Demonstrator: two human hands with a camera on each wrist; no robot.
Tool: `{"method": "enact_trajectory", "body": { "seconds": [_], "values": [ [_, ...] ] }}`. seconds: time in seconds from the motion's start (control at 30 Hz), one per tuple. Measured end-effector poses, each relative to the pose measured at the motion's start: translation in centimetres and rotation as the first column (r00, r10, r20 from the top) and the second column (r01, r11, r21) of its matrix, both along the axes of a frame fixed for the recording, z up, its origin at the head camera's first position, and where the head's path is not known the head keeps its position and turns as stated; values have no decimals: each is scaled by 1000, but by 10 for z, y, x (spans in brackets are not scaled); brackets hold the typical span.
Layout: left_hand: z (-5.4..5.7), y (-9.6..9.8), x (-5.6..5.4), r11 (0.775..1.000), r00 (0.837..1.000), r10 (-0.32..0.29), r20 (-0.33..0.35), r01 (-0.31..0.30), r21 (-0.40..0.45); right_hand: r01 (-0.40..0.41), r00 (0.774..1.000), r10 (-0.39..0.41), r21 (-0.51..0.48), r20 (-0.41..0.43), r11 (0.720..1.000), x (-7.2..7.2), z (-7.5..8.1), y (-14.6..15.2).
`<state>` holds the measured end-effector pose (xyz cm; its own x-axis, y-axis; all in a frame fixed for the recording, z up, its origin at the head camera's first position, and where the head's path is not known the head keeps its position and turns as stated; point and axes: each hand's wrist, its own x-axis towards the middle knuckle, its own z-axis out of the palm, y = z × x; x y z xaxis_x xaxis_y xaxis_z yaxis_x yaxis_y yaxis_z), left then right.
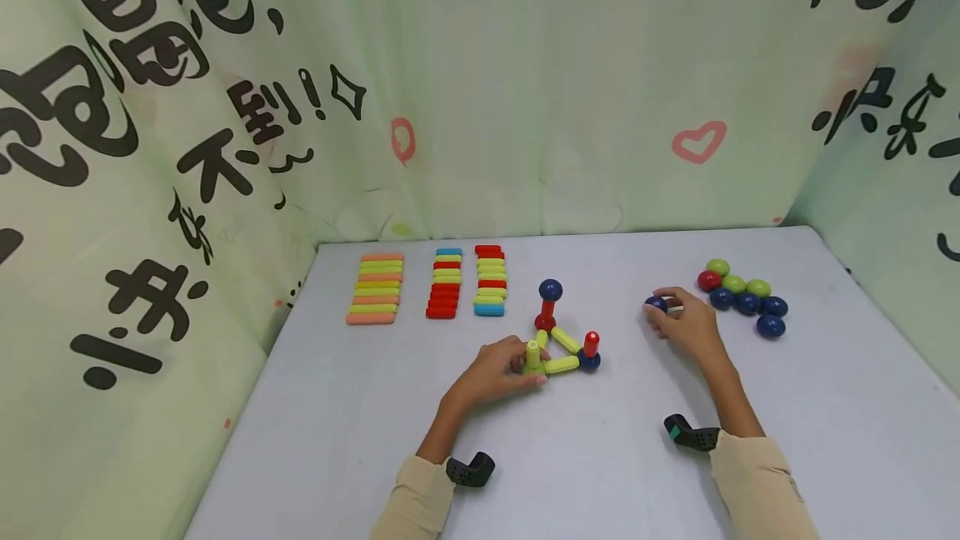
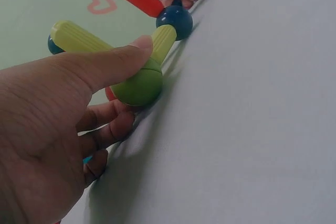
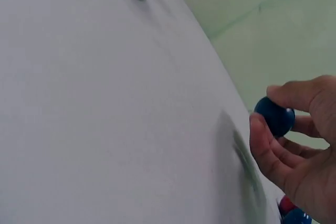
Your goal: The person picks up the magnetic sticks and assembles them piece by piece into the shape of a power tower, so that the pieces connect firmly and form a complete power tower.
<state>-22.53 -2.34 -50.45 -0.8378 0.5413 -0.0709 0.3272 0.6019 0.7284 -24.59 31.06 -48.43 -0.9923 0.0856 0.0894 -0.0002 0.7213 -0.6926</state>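
A triangular frame of green rods (image 1: 562, 365) and balls lies mid-table, with rods standing up at its corners. My left hand (image 1: 498, 369) grips its near-left corner, thumb and fingers around the green ball (image 2: 139, 85). A green rod (image 1: 532, 352) rises from that ball. At the right corner a red rod (image 1: 591, 344) stands on a blue ball (image 1: 588, 361). The back corner has a red ball (image 1: 545, 322), an upright red rod (image 1: 547, 307) and a blue ball (image 1: 551, 290) on top. My right hand (image 1: 686, 323) pinches another blue ball (image 3: 274, 116) between thumb and fingers, above the table.
Loose blue balls (image 1: 747, 303), green balls (image 1: 734, 283) and a red ball (image 1: 708, 281) cluster at the back right. Three columns of coloured rods lie at the back left, long orange and yellow rods (image 1: 375, 291) outermost. A printed curtain (image 1: 600, 90) hangs behind the table.
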Motion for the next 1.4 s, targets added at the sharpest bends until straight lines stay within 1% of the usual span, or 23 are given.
{"method": "enact_trajectory", "body": {
  "seconds": [0.07,0.13,0.2,0.3,0.37,0.47,0.57,0.67,0.8,0.9,0.97,1.03,1.1,1.2,1.3,1.37,1.4],
  "values": [
    [1,2,0,1000,1000,19,-13,-19,-6,-52,998,55,-114,31,992,4,2,-5],
    [0,3,0,999,999,44,-29,-43,4,-99,993,109,-201,40,975,9,6,-12],
    [-2,5,1,996,995,84,-49,-83,22,-135,988,150,-294,28,946,14,8,-20],
    [-5,8,2,986,984,161,-76,-156,59,-172,984,179,-376,-19,910,22,12,-32],
    [-6,11,3,975,974,210,-82,-203,95,-189,982,182,-409,-57,893,26,14,-38],
    [-7,15,5,958,962,266,-67,-256,129,-227,974,193,-433,-123,872,31,16,-46],
    [-8,16,5,947,953,299,-45,-291,138,-280,958,218,-442,-188,852,34,17,-54],
    [-9,16,7,944,950,311,-36,-304,128,-335,938,253,-434,-237,836,37,20,-63],
    [-9,16,8,944,949,313,-36,-306,126,-390,915,301,-390,-270,835,38,21,-71],
    [-7,17,7,944,950,309,-36,-302,134,-422,901,336,-373,-275,826,35,17,-73],
    [-7,18,6,944,950,310,-35,-303,133,-436,895,352,-375,-272,818,34,14,-73],
    [-7,18,6,943,949,313,-34,-306,131,-436,897,359,-374,-260,818,33,11,-73],
    [-8,18,6,942,948,318,-34,-311,126,-430,900,366,-359,-235,828,32,8,-73],
    [-8,17,6,941,947,320,-34,-313,129,-406,913,368,-298,-176,864,31,3,-72],
    [-6,13,4,948,956,292,-14,-288,134,-386,922,371,-189,-109,903,30,-2,-72],
    [-2,7,1,956,965,261,12,-260,139,-390,921,384,-112,-73,914,30,-5,-72],
    [-1,3,0,959,969,245,24,-246,141,-398,917,394,-82,-59,914,30,-6,-72]
  ]
}}
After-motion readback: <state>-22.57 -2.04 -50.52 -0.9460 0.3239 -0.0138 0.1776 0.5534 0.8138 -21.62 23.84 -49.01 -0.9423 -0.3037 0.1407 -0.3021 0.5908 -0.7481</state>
